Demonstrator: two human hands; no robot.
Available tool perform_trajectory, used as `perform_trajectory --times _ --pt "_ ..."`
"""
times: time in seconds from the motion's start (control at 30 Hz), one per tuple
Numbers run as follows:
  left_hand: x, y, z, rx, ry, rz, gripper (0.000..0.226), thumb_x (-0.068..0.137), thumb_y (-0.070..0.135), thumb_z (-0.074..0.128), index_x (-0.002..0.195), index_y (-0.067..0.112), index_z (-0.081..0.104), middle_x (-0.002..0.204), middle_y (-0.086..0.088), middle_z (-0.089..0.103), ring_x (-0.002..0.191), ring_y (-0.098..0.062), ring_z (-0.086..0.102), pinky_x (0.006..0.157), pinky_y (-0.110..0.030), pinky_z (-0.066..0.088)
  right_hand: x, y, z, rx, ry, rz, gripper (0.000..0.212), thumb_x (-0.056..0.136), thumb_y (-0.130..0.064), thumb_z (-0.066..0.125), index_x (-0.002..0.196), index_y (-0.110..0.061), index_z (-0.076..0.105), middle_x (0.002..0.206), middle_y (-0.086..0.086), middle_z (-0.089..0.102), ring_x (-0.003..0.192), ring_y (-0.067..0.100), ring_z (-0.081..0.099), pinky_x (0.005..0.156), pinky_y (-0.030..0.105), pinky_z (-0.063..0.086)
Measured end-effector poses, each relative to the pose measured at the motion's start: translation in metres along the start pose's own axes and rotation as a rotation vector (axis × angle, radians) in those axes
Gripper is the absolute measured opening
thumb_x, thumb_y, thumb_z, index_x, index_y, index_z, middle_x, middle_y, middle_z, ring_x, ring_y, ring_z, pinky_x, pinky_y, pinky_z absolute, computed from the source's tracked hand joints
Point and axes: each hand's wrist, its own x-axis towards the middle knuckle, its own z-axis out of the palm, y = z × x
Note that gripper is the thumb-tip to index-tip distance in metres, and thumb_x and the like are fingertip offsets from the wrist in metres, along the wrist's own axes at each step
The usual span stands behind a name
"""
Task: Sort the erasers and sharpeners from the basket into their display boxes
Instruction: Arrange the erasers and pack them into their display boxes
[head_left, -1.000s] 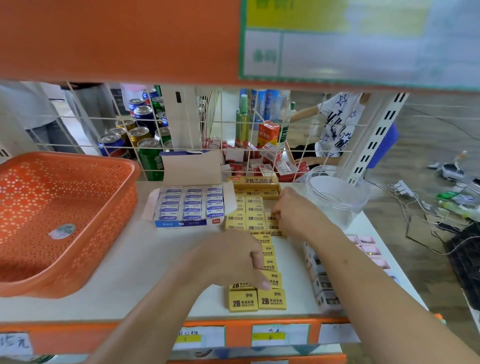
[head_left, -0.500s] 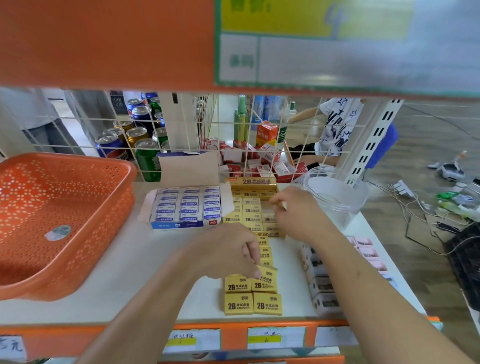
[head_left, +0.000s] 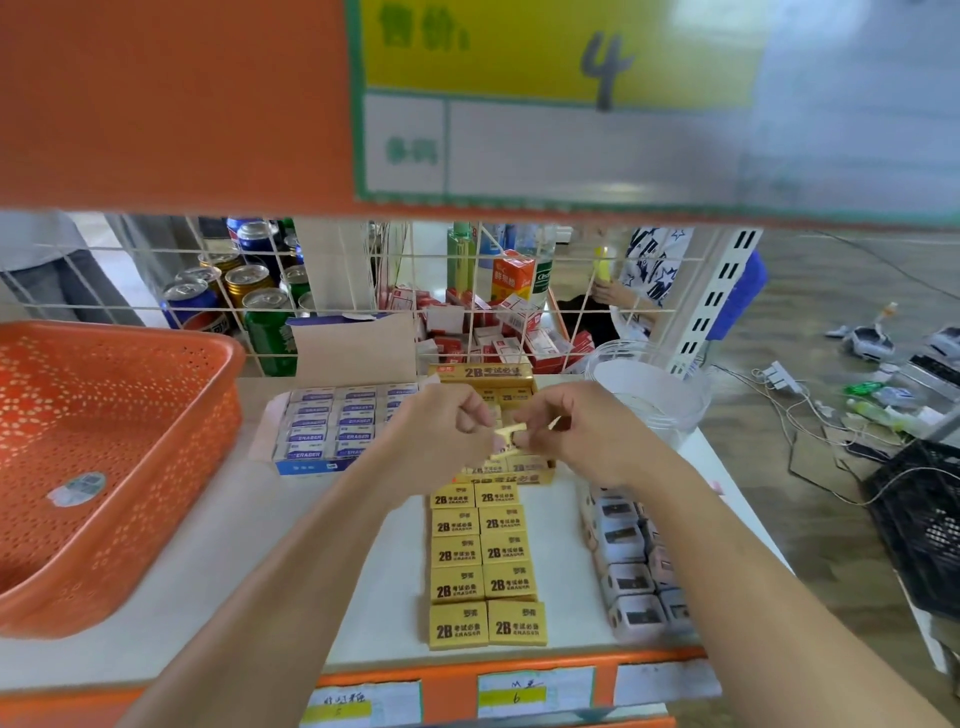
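Note:
My left hand (head_left: 447, 431) and my right hand (head_left: 576, 434) meet above the yellow display box (head_left: 498, 384), both pinching one yellow 2B eraser (head_left: 511, 434) between them. Two rows of yellow 2B erasers (head_left: 485, 564) lie on the white shelf in front of that box. To its left stands a blue display box of white-and-blue erasers (head_left: 332, 426) with its flap up. Grey sharpeners (head_left: 631, 566) lie in a line at the shelf's right. The orange basket (head_left: 104, 457) sits at the left, holding only a sticker.
A clear plastic jar (head_left: 652, 397) stands behind my right hand. A wire grid (head_left: 332, 312) backs the shelf, with cans and red boxes behind it. An orange upper shelf (head_left: 171, 104) hangs overhead. Price labels (head_left: 514, 693) line the front edge. Cables and a black crate (head_left: 919, 525) lie on the floor.
My left hand lifted a yellow eraser from the front rows up to the box. My right hand came over and now pinches the same eraser.

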Motion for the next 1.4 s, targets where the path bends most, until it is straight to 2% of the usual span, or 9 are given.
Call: perform_trajectory --times 0.07,0.2,0.3,0.4,0.6,0.97,1.17,1.27,1.4 --pt "0.005 0.003 0.0 0.036 0.044 0.035 0.015 0.083 0.02 0.072 0.089 0.021 0.058 0.085 -0.01 0.067 0.075 -0.02 0.067 0.067 -0.034 0.056 0.005 0.001 0.0 -0.027 0.031 0.0 0.012 0.082 -0.023 0.073 0.088 -0.023 0.063 0.085 -0.006 0.063 0.072 0.007 0.056 0.065 0.021 0.041" --pt "0.013 0.004 -0.002 0.358 0.116 0.149 0.014 0.089 0.022 0.065 0.102 0.02 0.058 0.093 0.005 0.062 0.077 -0.006 0.058 0.062 -0.014 0.044 0.014 0.0 0.004 -0.109 0.159 0.044 0.011 0.088 -0.019 0.067 0.097 -0.019 0.061 0.085 -0.008 0.06 0.077 0.01 0.056 0.065 0.019 0.041" --pt "0.014 0.0 -0.005 0.544 0.099 0.168 0.018 0.091 0.022 0.062 0.108 0.018 0.062 0.106 0.003 0.06 0.088 -0.01 0.058 0.076 -0.022 0.048 0.023 -0.002 0.011 -0.335 0.197 0.093 0.016 0.094 -0.017 0.054 0.107 -0.018 0.064 0.099 -0.003 0.063 0.087 0.015 0.057 0.074 0.025 0.046" --pt "0.012 -0.005 -0.008 0.625 0.071 0.154 0.016 0.091 0.024 0.063 0.105 0.017 0.066 0.105 0.001 0.061 0.089 -0.013 0.059 0.079 -0.027 0.051 0.03 -0.002 0.016 -0.451 0.15 0.153 0.018 0.094 -0.016 0.049 0.1 -0.017 0.066 0.098 0.001 0.064 0.086 0.018 0.06 0.077 0.032 0.053" --pt "0.01 -0.017 -0.012 0.609 0.015 0.139 0.024 0.088 0.028 0.067 0.11 0.018 0.067 0.111 0.003 0.058 0.097 -0.012 0.055 0.084 -0.025 0.045 0.04 0.003 0.021 -0.558 0.13 0.197 0.023 0.094 -0.009 0.045 0.104 -0.009 0.065 0.111 0.008 0.049 0.091 0.022 0.057 0.085 0.034 0.051" --pt "0.014 -0.027 -0.012 0.565 -0.008 0.115 0.027 0.087 0.032 0.068 0.111 0.022 0.068 0.103 0.008 0.05 0.095 -0.008 0.047 0.08 -0.021 0.034 0.048 0.008 0.02 -0.568 0.011 0.201 0.024 0.093 -0.01 0.051 0.106 -0.018 0.07 0.117 0.007 0.042 0.086 0.02 0.055 0.088 0.033 0.051" --pt "0.009 -0.027 -0.013 0.551 0.005 0.161 0.025 0.09 0.03 0.065 0.112 0.021 0.068 0.112 0.006 0.056 0.099 -0.008 0.047 0.081 -0.021 0.034 0.041 0.001 0.021 -0.622 -0.018 0.215 0.028 0.092 -0.01 0.049 0.112 -0.019 0.067 0.115 0.006 0.043 0.087 0.022 0.056 0.085 0.037 0.053" --pt "0.002 -0.026 -0.014 0.52 0.049 0.209 0.019 0.091 0.028 0.062 0.108 0.021 0.069 0.109 0.007 0.059 0.1 -0.006 0.05 0.081 -0.018 0.034 0.032 -0.007 0.024 -0.652 0.036 0.208 0.03 0.09 -0.008 0.05 0.116 -0.018 0.061 0.113 0.005 0.042 0.087 0.023 0.056 0.081 0.039 0.054" --pt "-0.014 -0.024 -0.014 0.505 0.102 0.264 0.008 0.091 0.025 0.062 0.093 0.025 0.07 0.093 0.013 0.058 0.089 -0.004 0.053 0.071 -0.013 0.037 0.018 -0.02 0.021 -0.531 0.059 0.131 0.016 0.088 -0.01 0.055 0.095 -0.018 0.067 0.103 0.0 0.061 0.085 0.016 0.059 0.075 0.029 0.052"
